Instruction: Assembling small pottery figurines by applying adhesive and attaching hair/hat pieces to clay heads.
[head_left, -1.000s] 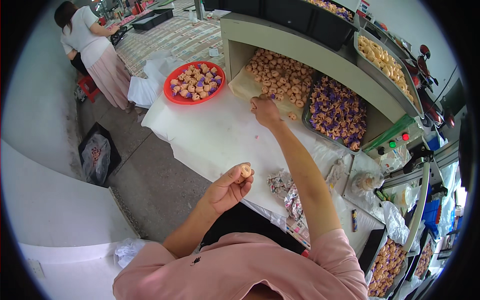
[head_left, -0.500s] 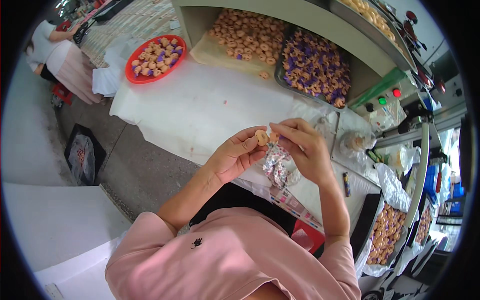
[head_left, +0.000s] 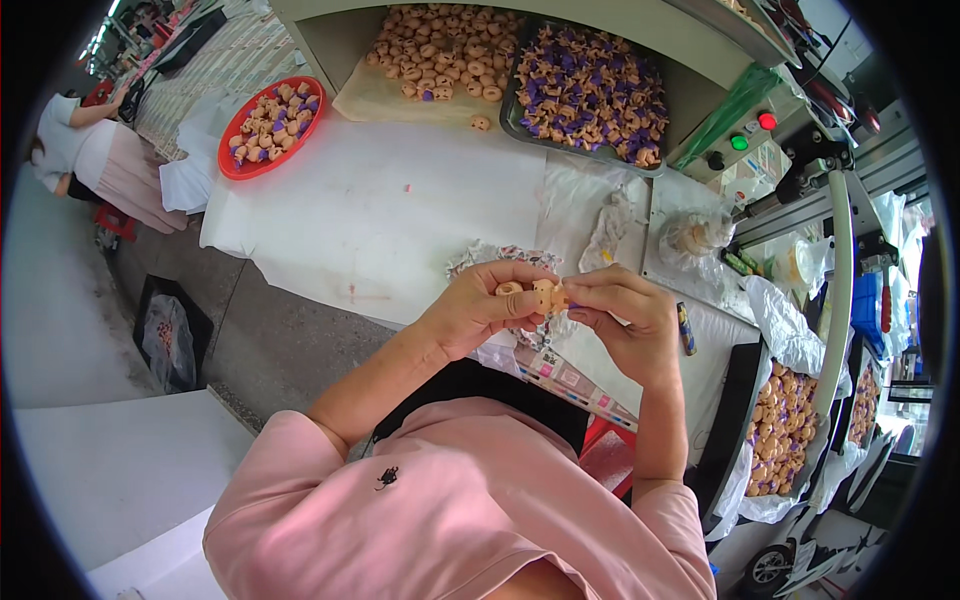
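Figurine pieces (head_left: 543, 296) in fingers (head_left: 606, 292), bowl (head_left: 250, 173), tray (head_left: 511, 115)

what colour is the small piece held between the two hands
Mostly peach; the small piece between the left hand and right hand shows best in the head view.

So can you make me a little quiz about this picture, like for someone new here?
1. True or false: the red bowl is to the left of the dark tray.
2. Which colour is mixed with tan inside that tray? A green, B purple, C white.
3. What do the left hand and right hand hold?

Key: 1. True. 2. B. 3. Small tan pieces.
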